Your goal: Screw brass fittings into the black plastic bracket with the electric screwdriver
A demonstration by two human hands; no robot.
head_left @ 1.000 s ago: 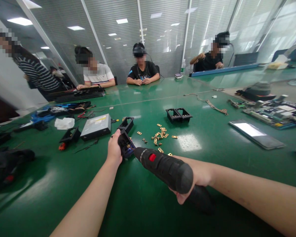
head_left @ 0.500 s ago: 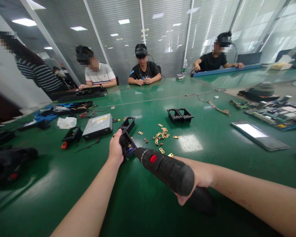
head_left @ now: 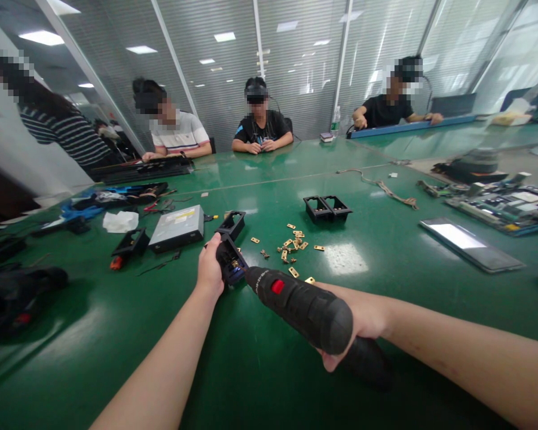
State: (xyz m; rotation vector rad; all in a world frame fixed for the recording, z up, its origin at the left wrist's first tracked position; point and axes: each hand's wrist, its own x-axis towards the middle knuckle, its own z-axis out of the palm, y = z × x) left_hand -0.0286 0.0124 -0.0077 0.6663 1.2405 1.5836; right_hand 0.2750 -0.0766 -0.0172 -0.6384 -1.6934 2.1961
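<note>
My left hand grips a small black plastic housing standing on the green table. My right hand is wrapped round the handle of a black electric screwdriver with a red switch. Its tip points into the housing, where a bit of brass shows. Several small brass plates lie scattered just beyond the housing. Another empty black housing sits right behind it.
A pair of black housings lies farther back, an optical drive and another housing to the left. A phone and circuit boards lie at right. Several people sit along the far edge.
Both hands, the housing and the screwdriver have stayed almost still. The person at far right has lowered an arm onto the table.
</note>
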